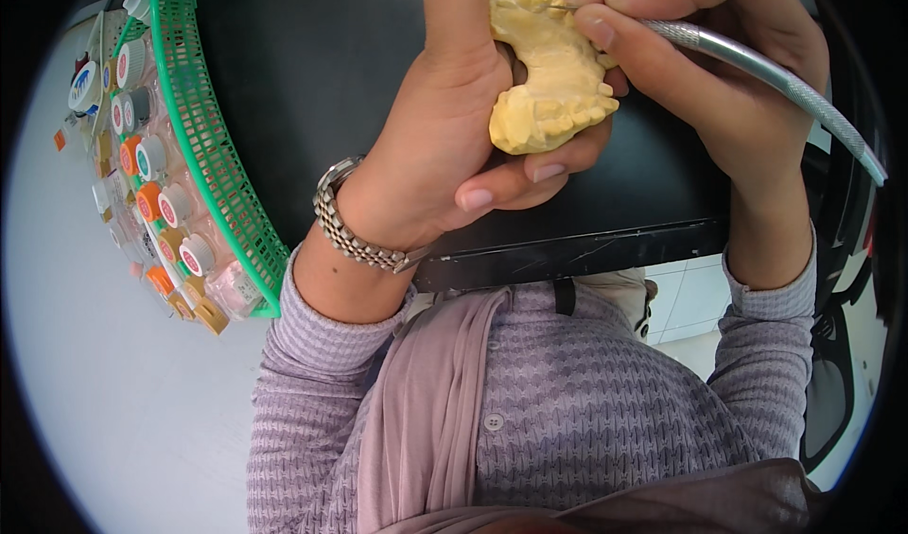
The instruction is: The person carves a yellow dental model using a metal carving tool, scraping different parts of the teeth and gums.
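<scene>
wearing a purple patterned shirt [586, 383] across the lower centre of the frame, with a mauve scarf [426, 392] down its left side. gripping a yellow dental cast [553, 75] at upper centre in the left hand [445, 118], with a metal-banded wristwatch [352, 222] just below. pinching a slim metal hand instrument [757, 64] in the right hand [733, 108] at upper right, with the knurled handle running down toward the right edge. aiming the thin tip at the upper end of the cast; cannot tell whether pressing in or barely meeting the surface.

judging by this, in the midst of fine handwork. already formed as a curved arch, with tooth shapes along the lower end; probably unfinished, given the instrument at the surface. cannot tell how much detail is done or left, with the upper end partly covered by fingers. not yet set down.

beyond, showing a black table [331, 61] under the hands, then at upper left a green plastic basket [213, 141] with capped bottles [150, 157], apparently inside. farthest, glimpsing white floor tiles [676, 297] at lower right.
</scene>
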